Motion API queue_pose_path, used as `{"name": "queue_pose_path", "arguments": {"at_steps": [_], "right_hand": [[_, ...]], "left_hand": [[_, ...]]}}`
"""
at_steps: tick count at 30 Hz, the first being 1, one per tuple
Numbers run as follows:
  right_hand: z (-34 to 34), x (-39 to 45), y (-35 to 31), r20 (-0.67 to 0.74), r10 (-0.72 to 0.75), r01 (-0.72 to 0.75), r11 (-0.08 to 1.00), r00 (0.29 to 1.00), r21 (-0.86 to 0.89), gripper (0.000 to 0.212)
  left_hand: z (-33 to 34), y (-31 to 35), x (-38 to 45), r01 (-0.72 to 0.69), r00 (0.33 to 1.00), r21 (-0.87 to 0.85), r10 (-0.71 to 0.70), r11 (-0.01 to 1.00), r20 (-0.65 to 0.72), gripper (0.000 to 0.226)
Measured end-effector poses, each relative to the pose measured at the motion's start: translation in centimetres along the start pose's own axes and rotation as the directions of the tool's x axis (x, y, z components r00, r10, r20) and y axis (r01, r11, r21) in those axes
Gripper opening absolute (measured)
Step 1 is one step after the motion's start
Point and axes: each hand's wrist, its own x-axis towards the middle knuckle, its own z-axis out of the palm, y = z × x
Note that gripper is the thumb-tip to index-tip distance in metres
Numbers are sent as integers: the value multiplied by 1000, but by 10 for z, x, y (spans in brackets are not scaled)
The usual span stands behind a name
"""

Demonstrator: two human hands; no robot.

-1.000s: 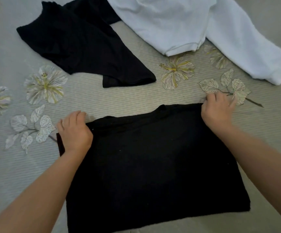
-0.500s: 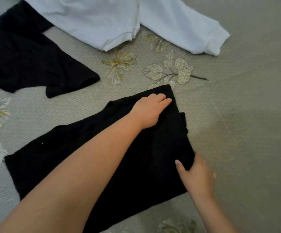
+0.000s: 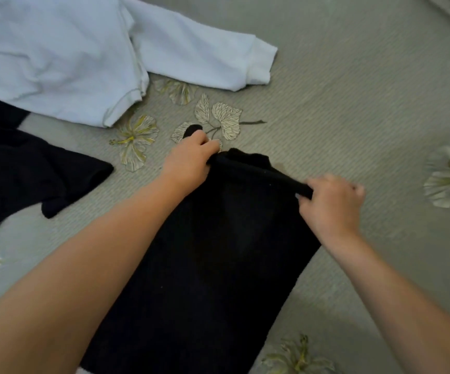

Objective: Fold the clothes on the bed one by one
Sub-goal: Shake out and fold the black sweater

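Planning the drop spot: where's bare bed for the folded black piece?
Bare bed runs right of the white sleeve, past the right hand. Crowded left: white top, second black garment. Both hands grip the black piece.

We find no readable text, labels, brands, numbers or signs anywhere in the view.
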Motion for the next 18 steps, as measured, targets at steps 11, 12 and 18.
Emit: {"name": "queue_pose_path", "arguments": {"at_steps": [11,12,18], "right_hand": [[-33,-127,-18,-249,-450,431,893,858,-130,24],[-24,-150,-18,-218,-455,440,891,863,-117,27],[39,-253,-12,-100,-487,473,870,868,-137,32]], "left_hand": [[-22,-5,-156,-206,902,-9,186,979,-390,16],[-15,-7,-182,-205,917,-8,190,979,-351,19],[44,-11,-303,-109,985,-44,102,993,-142,26]]}}
